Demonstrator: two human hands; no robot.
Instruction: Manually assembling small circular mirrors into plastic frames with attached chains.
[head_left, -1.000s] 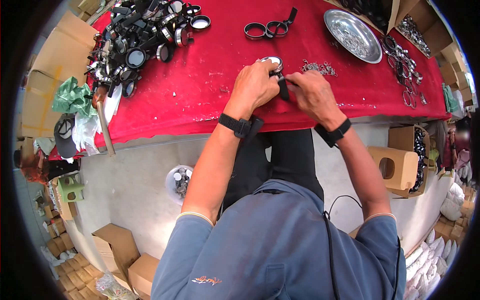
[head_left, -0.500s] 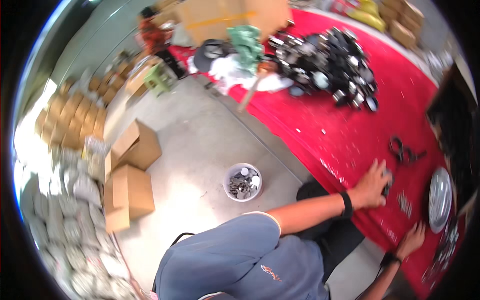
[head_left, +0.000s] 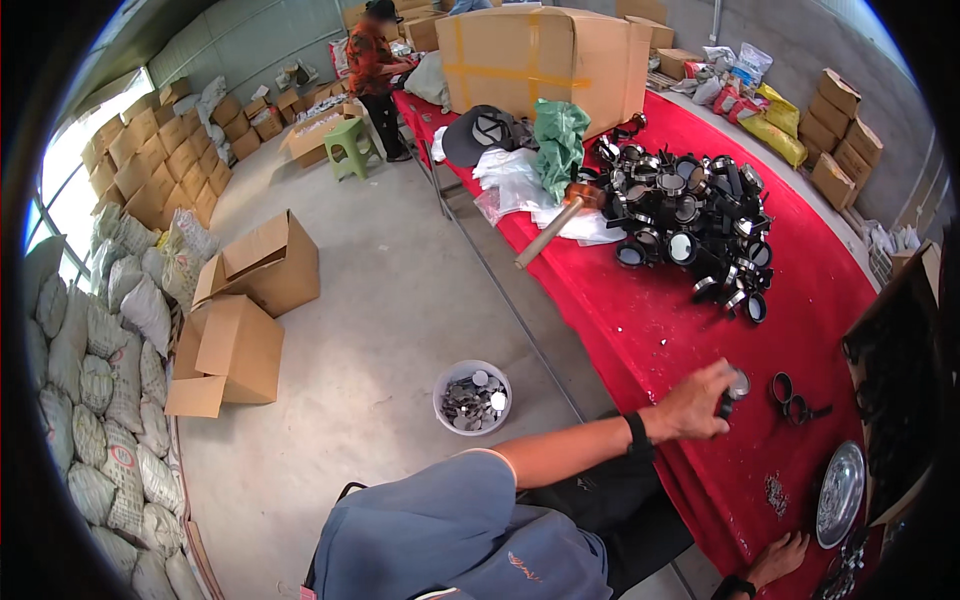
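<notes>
My left hand (head_left: 698,402) reaches out over the red cloth of the table (head_left: 640,330) and grips a small black round part with a shiny disc (head_left: 735,385). Just right of it lies a pair of joined black rings (head_left: 792,396). My right hand (head_left: 785,556) rests low at the table's near edge with its fingers apart and nothing in it. A little heap of tiny metal bits (head_left: 775,492) lies between the hands. Farther along the table sits a big pile of similar black round parts (head_left: 692,212).
A silver plate (head_left: 840,492) lies at the right. A mallet (head_left: 555,228), green bag, cap and large carton (head_left: 540,60) stand past the pile. On the floor: a white bucket of metal discs (head_left: 472,396), cardboard boxes (head_left: 240,320), sacks (head_left: 100,400). A person (head_left: 375,50) works at the far end.
The view has swung left toward the floor. My hands, working together on one part before, have separated: the left keeps the part, the right has dropped to the table's edge.
</notes>
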